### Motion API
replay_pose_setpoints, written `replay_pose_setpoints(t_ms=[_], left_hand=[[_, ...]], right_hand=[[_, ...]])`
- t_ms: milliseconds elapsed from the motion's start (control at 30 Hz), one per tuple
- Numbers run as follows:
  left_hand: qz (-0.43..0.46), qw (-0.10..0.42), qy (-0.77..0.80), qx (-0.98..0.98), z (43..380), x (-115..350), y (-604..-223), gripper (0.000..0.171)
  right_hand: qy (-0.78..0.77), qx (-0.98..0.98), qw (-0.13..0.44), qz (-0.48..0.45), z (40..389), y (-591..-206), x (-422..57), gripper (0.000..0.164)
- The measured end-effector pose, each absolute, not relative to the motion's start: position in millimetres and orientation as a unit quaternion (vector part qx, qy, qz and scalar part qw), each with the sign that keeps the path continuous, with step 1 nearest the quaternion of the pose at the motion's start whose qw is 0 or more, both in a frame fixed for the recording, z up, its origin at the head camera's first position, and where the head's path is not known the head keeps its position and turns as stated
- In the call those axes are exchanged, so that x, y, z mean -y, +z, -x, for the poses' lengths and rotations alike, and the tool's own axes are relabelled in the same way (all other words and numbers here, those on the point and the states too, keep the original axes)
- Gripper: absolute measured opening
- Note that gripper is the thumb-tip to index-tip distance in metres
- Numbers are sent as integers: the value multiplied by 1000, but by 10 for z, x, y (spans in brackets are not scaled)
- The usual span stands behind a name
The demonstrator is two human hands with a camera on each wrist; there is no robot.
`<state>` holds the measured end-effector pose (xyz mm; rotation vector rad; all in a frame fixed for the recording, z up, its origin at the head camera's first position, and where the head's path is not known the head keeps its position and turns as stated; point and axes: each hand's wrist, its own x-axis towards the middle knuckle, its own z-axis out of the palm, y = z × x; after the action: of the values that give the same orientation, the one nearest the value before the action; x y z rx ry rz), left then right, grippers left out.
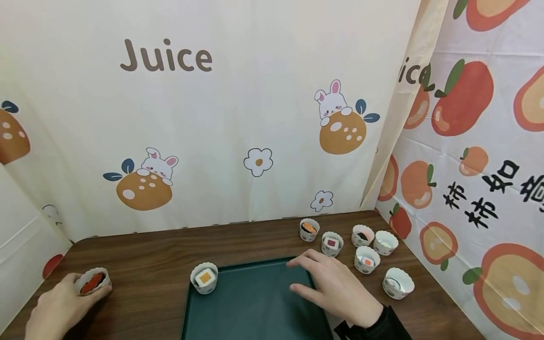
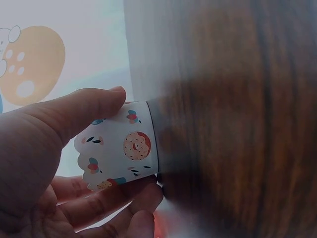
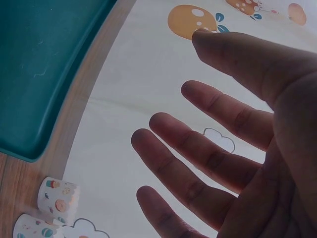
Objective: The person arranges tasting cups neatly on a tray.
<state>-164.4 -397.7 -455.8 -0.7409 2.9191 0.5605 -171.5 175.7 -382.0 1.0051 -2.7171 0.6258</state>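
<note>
At the left end of the table my left hand [image 1: 63, 302] grips a small white paper cup [image 2: 116, 148] printed with donuts. A toy sushi piece [image 1: 91, 283] with a red top and dark edge lies in that cup. In the left wrist view the thumb presses one side of the cup and the fingers curl round the other, its base close against the wooden surface. My right hand [image 1: 333, 285] hovers over the right part of a dark green tray [image 1: 255, 302], fingers spread and nothing in them. At the tray's far left corner stands another paper cup [image 1: 204, 289] with a yellow-topped white piece.
Right of the tray stand several more paper cups, including one with an orange-topped piece [image 1: 309, 228] and one with a dark-red-centred piece [image 1: 332, 243]. A printed curtain [image 1: 238, 108] hangs behind the wooden table [image 1: 140, 264]; another cloth [image 1: 450, 156] borders its right side.
</note>
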Motion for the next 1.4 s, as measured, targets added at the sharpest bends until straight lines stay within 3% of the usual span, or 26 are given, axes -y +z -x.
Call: replay_pose_setpoints(t_ms=[633,1400], left_hand=[[208,27,190,-959,1637,4061,-4591,99],[228,-14,194,-954,1632,3875,-4387,89]], right_hand=[[213,918,71,-327,1735,-3847,-1765,39],[203,923,70,-320,1731,-3851,-1762,38]])
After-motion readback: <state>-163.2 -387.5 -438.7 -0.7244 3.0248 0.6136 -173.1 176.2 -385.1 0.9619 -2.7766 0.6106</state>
